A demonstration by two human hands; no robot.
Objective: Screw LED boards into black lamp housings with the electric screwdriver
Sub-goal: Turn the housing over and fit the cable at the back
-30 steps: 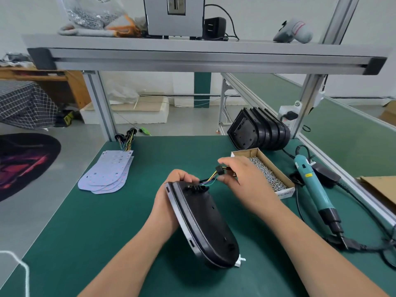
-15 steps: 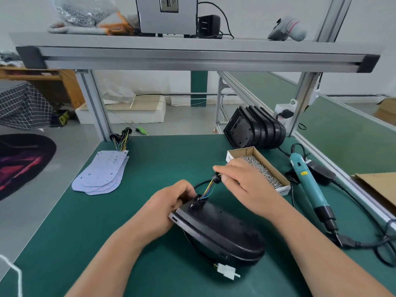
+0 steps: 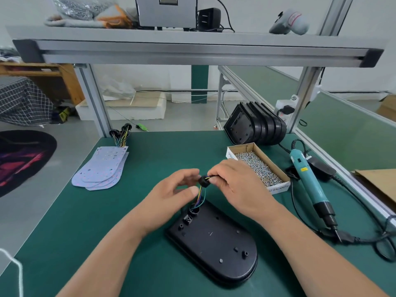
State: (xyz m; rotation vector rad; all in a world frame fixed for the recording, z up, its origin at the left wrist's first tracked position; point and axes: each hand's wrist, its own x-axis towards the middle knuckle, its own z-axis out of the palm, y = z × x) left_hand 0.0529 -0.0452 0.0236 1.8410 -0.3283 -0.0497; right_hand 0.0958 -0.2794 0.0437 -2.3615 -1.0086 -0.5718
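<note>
A black lamp housing lies back-up on the green mat. Coloured wires come out of a round hole at its far end and end in a black grommet. My right hand pinches that grommet above the housing. My left hand hovers just left of it, fingers loosely curled, thumb near the wires, holding nothing that I can see. The teal electric screwdriver lies on the mat to the right. White LED boards with wire looms are stacked at the left.
An open cardboard box of screws sits just beyond my right hand. A row of black housings leans at the back right. The screwdriver's black cable loops along the right edge. An aluminium frame shelf spans overhead.
The housing went from tilted in my left hand to lying flat on the mat. My left hand let go of it and rose beside the grommet, which my right hand still pinches.
</note>
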